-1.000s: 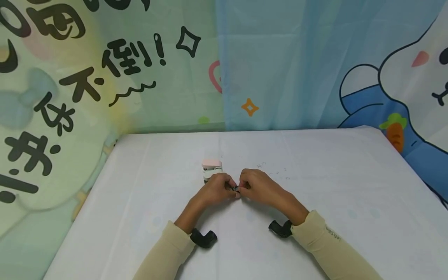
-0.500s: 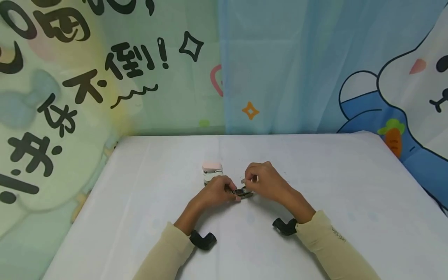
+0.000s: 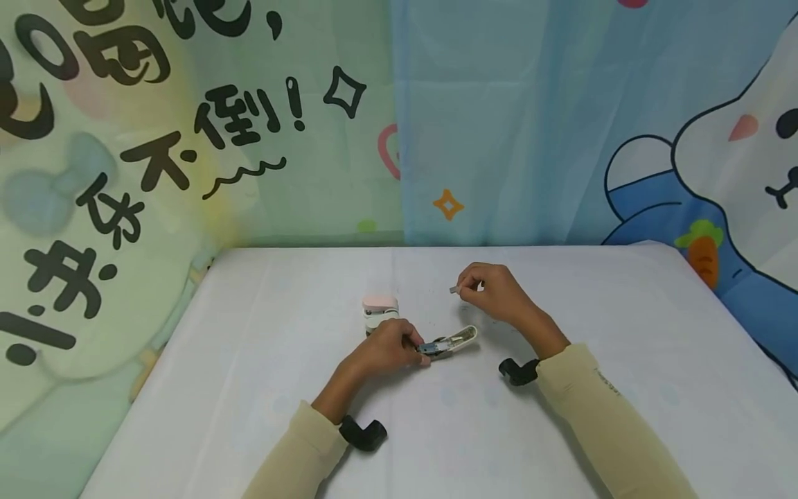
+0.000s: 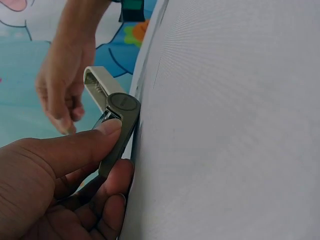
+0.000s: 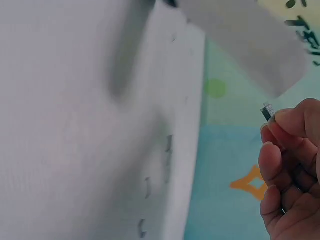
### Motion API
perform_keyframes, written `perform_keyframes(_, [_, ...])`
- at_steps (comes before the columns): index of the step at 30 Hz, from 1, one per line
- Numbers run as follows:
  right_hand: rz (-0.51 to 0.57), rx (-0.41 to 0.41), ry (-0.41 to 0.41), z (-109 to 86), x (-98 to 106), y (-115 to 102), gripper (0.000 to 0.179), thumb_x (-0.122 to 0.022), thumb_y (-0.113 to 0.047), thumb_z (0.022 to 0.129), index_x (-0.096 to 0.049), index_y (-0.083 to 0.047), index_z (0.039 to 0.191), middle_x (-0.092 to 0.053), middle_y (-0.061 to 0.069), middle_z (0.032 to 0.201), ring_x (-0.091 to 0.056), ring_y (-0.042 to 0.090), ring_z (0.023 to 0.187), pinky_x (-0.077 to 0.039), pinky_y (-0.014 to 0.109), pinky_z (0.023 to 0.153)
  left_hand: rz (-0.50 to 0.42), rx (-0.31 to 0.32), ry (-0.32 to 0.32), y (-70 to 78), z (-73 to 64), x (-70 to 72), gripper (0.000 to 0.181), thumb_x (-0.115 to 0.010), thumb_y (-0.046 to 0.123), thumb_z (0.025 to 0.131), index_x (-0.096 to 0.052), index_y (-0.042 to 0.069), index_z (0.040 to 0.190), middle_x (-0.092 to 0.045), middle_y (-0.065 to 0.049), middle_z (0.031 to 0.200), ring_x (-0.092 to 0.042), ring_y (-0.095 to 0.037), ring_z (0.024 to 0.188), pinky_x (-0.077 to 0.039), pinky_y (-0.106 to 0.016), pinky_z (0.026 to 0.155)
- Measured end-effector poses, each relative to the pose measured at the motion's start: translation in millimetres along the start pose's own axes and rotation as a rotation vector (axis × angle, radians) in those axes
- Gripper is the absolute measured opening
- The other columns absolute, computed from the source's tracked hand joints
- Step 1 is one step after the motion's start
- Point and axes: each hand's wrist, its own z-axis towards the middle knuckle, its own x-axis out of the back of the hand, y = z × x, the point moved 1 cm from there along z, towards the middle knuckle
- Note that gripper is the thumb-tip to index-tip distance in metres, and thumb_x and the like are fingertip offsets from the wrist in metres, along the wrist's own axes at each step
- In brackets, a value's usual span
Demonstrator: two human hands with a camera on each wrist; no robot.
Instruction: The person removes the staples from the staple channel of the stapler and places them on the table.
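My left hand (image 3: pixel 389 344) holds an opened stapler (image 3: pixel 460 339) low over the white table, its pale arm swung out to the right. In the left wrist view the thumb presses the stapler's dark body (image 4: pixel 120 135) near its round hinge. Farther back and to the right, my right hand (image 3: pixel 492 290) pinches a short strip of staples (image 5: pixel 267 112) between thumb and fingertips, apart from the stapler. Behind the left hand stands a pink and white object (image 3: pixel 379 310), partly hidden by that hand; its kind is unclear.
Several small bent wires, seemingly loose staples (image 5: pixel 147 187), lie on the white tabletop (image 3: pixel 299 298). A printed curtain (image 3: pixel 499 125) hangs behind the table's far edge. Each wrist wears a black strap-like piece (image 3: pixel 364 434).
My right hand has moved away from the left, backward and to the right, carrying the staple strip. The stapler's pale arm now shows swung open; the left hand has barely moved.
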Motion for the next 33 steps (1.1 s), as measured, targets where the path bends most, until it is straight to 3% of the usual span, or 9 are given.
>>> perform_keyframes(11, [-0.04,-0.12,-0.19,27.6,-10,22,0.008,-0.068,0.003,0.085,-0.07,-0.004,0.081,-0.066,0.002,0.077,-0.052,0.016,0.065,-0.044,0.033,0.061,0.005,-0.029,0.01,0.9,4.3,4.7,0.02,-0.084,0.016,0.077,-0.07,0.007,0.088,-0.062,0.004,0.081,-0.056,-0.008,0.072,-0.047,-0.025,0.065])
perform_keyframes(24, [-0.086,-0.191,-0.23,38.5,-13,35,0.007,-0.07,0.001,0.085,-0.072,-0.005,0.081,-0.068,0.003,0.08,-0.055,0.017,0.071,-0.045,0.033,0.066,-0.02,-0.015,0.013,0.0,-0.7,1.8,0.021,-0.084,0.018,0.078,-0.07,0.008,0.089,-0.061,0.005,0.081,-0.056,-0.009,0.071,-0.047,-0.026,0.064])
perform_keyframes(33, [-0.095,-0.201,-0.286,35.4,-14,44,0.008,-0.071,-0.001,0.086,-0.073,-0.006,0.08,-0.067,0.001,0.077,-0.054,0.015,0.067,-0.045,0.031,0.061,-0.023,-0.01,0.013,-2.1,-1.8,1.2,0.021,-0.084,0.017,0.078,-0.07,0.008,0.089,-0.061,0.005,0.08,-0.056,-0.008,0.069,-0.047,-0.025,0.063])
